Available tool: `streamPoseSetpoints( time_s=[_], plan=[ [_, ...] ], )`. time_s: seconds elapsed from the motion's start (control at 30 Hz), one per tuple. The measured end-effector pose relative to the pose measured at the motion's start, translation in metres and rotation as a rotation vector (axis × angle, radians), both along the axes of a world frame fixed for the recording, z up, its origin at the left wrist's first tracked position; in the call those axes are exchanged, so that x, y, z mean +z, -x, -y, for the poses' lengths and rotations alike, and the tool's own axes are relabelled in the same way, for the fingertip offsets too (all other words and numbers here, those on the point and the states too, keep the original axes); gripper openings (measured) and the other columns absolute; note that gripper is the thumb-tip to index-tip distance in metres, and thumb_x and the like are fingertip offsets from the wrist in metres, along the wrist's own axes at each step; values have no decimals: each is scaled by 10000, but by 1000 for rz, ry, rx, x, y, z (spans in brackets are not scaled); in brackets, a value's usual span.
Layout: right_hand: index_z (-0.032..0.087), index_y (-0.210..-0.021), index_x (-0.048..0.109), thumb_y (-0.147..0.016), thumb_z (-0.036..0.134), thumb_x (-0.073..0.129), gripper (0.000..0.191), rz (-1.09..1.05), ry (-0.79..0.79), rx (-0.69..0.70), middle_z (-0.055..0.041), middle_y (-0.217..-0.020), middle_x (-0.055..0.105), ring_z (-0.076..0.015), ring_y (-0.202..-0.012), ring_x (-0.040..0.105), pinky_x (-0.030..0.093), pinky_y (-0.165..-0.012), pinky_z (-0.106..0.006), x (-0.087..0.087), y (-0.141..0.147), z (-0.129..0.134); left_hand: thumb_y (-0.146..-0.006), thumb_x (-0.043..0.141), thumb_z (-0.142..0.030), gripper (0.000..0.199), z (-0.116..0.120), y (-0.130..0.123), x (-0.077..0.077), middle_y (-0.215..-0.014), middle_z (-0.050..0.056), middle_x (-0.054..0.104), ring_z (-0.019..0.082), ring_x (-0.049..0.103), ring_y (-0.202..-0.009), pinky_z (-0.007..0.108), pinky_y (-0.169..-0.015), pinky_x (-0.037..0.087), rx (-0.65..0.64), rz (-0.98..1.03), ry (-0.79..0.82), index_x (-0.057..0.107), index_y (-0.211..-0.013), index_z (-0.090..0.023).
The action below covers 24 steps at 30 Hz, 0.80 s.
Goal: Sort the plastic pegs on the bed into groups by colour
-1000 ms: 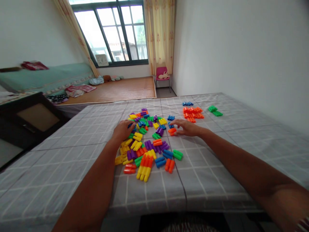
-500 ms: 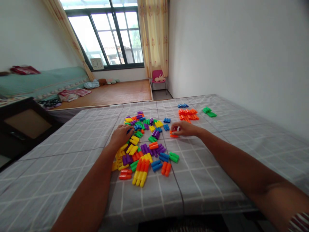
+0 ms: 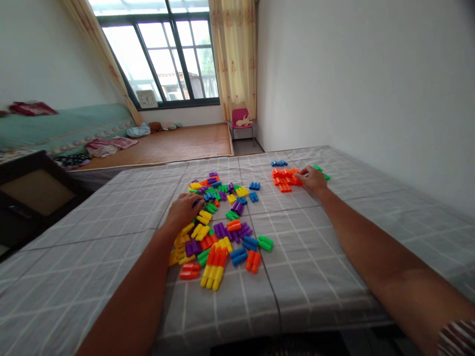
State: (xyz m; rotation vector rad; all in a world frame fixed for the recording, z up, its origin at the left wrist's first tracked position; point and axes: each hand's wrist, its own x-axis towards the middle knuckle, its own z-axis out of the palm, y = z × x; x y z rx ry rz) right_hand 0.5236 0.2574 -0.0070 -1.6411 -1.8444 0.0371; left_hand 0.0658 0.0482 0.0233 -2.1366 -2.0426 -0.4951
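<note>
My right hand (image 3: 313,180) is at the right edge of a group of orange plastic building blocks (image 3: 285,188), its fingers closed on an orange block at that edge. The fingertips partly hide this block. My left hand (image 3: 182,209) rests at the left side of a loose heap of mixed blocks, fingers curled round a blue block (image 3: 198,202) that shows only in part. Yellow blocks (image 3: 204,216) and green blocks (image 3: 211,208) lie beside it. Nearer me lies an orange-and-yellow joined piece (image 3: 214,267).
Blue blocks (image 3: 279,163) lie beyond the orange group, and green blocks (image 3: 326,176) lie behind my right hand. A grey checked cloth (image 3: 311,277) covers the surface. At the left stands a dark cabinet (image 3: 27,198); a white wall (image 3: 363,74) rises on the right.
My right hand has moved away and to the right, from beside the heap to the orange group, taking an orange block with it. My left hand stays at the heap.
</note>
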Motion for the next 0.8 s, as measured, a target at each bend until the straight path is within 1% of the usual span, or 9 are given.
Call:
streamPoseSetpoints(
  time_s=[0.1,0.23,0.4,0.5,0.57,0.6,0.67,0.73,0.8],
  plan=[
    [188,-800,634,-765,549,583,367,28,4,-1,-78,-813,679,-210,-710,594,406,-627,-304,-1,3,2,-898,438,-413,349,-1,1,-1,-1042,54,720,232,600,-1029,350,-931,457,-9,-6,3,706,-1050,-248],
    [193,-799,640,-808,606,499,437,21,-36,-26,-81,-828,676,-214,-712,593,405,-632,-312,1,-1,4,-910,425,-428,362,-1,3,-1,-1061,60,713,231,600,-1022,359,-940,450,-19,2,4,707,-1038,-242],
    [194,-809,633,-796,554,535,373,43,-33,83,-62,-825,667,-192,-669,582,417,-634,-309,-1,-5,5,-912,437,-424,346,-3,9,-4,-1082,47,708,224,592,-1035,360,-958,438,-15,55,-14,710,-1029,-247],
    [180,-819,633,-814,521,532,357,40,-132,71,-82,-828,651,-200,-692,579,437,-676,-328,6,0,8,-916,431,-418,348,-5,13,-7,-1087,48,705,218,588,-1042,368,-989,417,8,55,-31,719,-1004,-244],
    [173,-849,637,-835,486,520,334,16,-211,100,-96,-866,649,-200,-713,583,448,-709,-335,14,12,15,-919,426,-407,348,-6,15,-8,-1099,48,698,212,584,-1054,365,-1003,409,11,61,-42,721,-996,-240],
    [173,-865,639,-844,468,516,320,0,-227,149,-98,-887,651,-196,-717,587,453,-718,-334,19,21,21,-920,424,-399,347,-5,16,-8,-1107,48,695,211,581,-1059,365,-1008,406,15,67,-49,721,-997,-237],
    [180,-892,647,-859,444,512,298,-34,-203,322,-93,-921,659,-186,-724,596,465,-725,-327,28,45,39,-921,422,-378,341,-4,17,-7,-1119,49,690,209,577,-1067,368,-1018,400,41,81,-60,720,-999,-230],
    [190,-914,659,-871,444,515,296,-61,-120,545,-82,-926,667,-180,-729,603,478,-714,-319,35,75,65,-916,426,-345,328,-3,19,-6,-1134,48,684,207,571,-1074,369,-1021,400,85,99,-69,718,-1009,-227],
    [197,-946,674,-878,448,525,299,-60,-12,778,-73,-916,670,-174,-728,604,487,-692,-310,40,106,96,-905,433,-300,316,-2,22,-6,-1153,48,675,207,562,-1085,365,-1014,408,128,123,-76,713,-1030,-224]
  ],
)
